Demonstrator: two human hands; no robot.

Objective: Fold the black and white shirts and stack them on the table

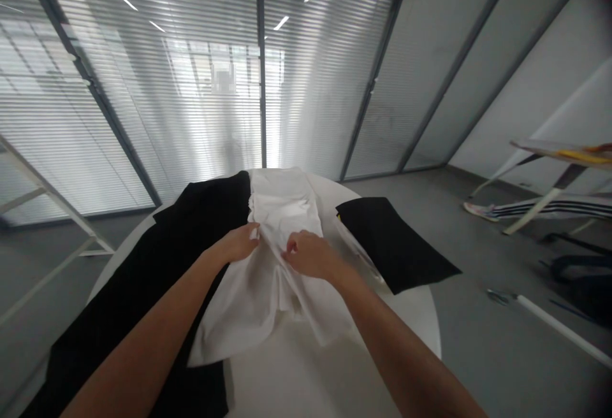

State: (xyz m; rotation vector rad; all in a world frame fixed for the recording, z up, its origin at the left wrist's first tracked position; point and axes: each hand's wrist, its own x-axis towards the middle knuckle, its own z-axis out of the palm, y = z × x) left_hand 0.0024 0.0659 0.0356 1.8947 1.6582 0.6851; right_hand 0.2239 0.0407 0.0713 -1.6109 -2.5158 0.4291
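A white cloth [261,303] is being held by both hands on a round white table [411,316]. Its crumpled edge is being gripped by the left hand [238,243], fingers closed on a fold. Just beside that grip, another fold is being pinched between the thumb and fingers of the right hand [310,255]. Beyond the two grips the cloth is lying toward the far rim; nearer than them it is spreading loose. Left of the grips a large black cloth [143,290] is being overlapped by the white one; right of them, apart, a smaller black piece [392,243] is lying over the table's edge
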